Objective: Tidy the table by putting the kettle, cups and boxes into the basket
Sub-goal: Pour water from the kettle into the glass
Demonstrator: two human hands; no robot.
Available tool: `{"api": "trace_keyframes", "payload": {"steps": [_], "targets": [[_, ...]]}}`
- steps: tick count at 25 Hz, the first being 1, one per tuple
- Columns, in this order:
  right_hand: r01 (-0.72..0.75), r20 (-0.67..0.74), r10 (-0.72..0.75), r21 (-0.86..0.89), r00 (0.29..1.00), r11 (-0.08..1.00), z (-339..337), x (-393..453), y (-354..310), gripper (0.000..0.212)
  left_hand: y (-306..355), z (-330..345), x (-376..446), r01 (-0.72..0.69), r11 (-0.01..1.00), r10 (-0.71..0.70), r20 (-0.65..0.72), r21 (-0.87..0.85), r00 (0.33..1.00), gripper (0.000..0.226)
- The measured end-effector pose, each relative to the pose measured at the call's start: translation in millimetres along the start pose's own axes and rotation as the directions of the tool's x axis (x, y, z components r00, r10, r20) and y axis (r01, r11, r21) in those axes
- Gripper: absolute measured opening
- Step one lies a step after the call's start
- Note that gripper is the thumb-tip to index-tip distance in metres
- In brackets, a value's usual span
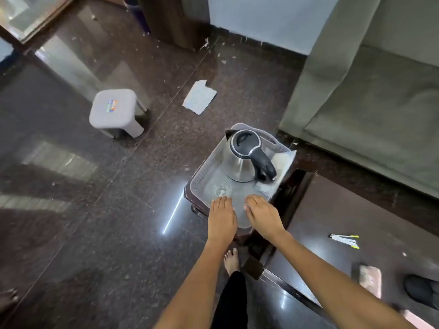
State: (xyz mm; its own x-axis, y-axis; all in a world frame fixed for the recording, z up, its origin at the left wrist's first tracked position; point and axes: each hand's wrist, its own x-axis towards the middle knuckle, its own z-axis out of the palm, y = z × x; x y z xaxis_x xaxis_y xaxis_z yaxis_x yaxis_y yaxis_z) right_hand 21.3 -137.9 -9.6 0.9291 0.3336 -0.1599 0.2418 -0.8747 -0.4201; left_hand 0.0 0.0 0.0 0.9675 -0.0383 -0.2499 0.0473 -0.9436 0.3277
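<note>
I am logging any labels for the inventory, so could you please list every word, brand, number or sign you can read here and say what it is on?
None can be read.
Stool: colourful sticker on the seat, too blurred to read.
Basket: round embossed mark on its floor, not legible.
Paper on the floor: faint print, too small.

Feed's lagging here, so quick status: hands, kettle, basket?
Left hand and right hand flat on basket near rim. Kettle upright inside. Nothing blocking.
</note>
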Motion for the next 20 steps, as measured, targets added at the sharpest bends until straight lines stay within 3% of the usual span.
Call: {"api": "trace_keyframes", "payload": {"steps": [2, 6, 9, 12, 20], "targets": [[-0.027, 0.016, 0.027, 0.029, 1.0, 0.999, 13.5, 24.8, -6.4, 0.026, -15.4, 1.6, 12.8, 0.084, 0.993, -0.084, 0.0, -0.087, 0.996, 0.042], [-0.098, 0.217, 0.099, -0.019, 0.971, 0.995, 32.9, 62.2, -20.6, 0.045, -33.5, 5.5, 24.1, 0.115, 0.984, -0.122, -0.036, -0.139, 0.992, 0.042], [-0.119, 0.34, 0.148, -0.107, 0.929, 0.987, 41.0, 80.4, -25.2, 0.033, -42.2, 6.0, 28.2, 0.103, 0.977, -0.109, -0.023, -0.187, 0.994, 0.037], [-0.092, 0.37, 0.144, -0.154, 0.918, 0.984, 45.2, 90.7, -20.9, 0.023, -48.0, 8.6, 32.6, 0.088, 0.974, -0.092, -0.008, -0.207, 0.996, 0.039], [-0.068, 0.404, 0.123, -0.148, 0.906, 0.987, 47.4, 101.5, -12.8, 0.025, -56.1, 5.9, 38.6, 0.095, 0.926, -0.088, 0.036, -0.366, 0.995, 0.046]]}}
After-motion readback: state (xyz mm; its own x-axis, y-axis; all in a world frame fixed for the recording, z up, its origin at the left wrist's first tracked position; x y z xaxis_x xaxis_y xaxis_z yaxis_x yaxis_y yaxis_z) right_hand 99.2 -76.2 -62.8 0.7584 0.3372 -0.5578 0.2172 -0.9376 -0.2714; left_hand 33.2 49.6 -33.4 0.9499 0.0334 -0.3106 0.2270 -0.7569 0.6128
